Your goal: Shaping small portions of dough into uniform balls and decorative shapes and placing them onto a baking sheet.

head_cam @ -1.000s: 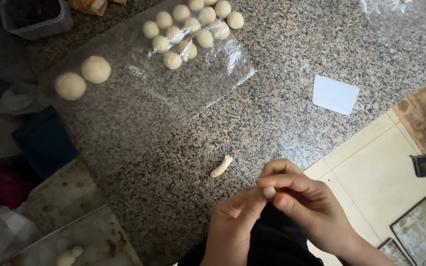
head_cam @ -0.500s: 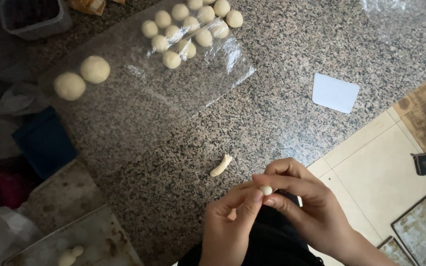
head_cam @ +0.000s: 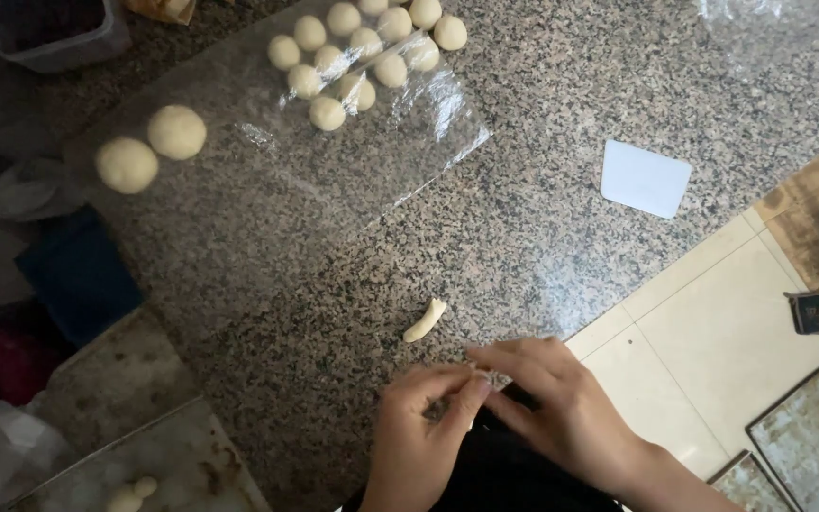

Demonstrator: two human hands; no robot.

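Dough balls (head_cam: 364,52) crowd plastic sheet (head_cam: 334,142) beyond hands (head_cam: 485,403).

A speckled granite counter (head_cam: 561,190) carries a clear plastic sheet (head_cam: 372,161) with dough balls (head_cam: 362,57), a white scraper (head_cam: 646,178) and a dough strip (head_cam: 426,320).

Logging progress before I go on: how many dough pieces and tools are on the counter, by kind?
Small dough balls: about 13 (crowded)
Large dough balls: 2
Dough strip: 1
White scraper: 1
Total: about 17
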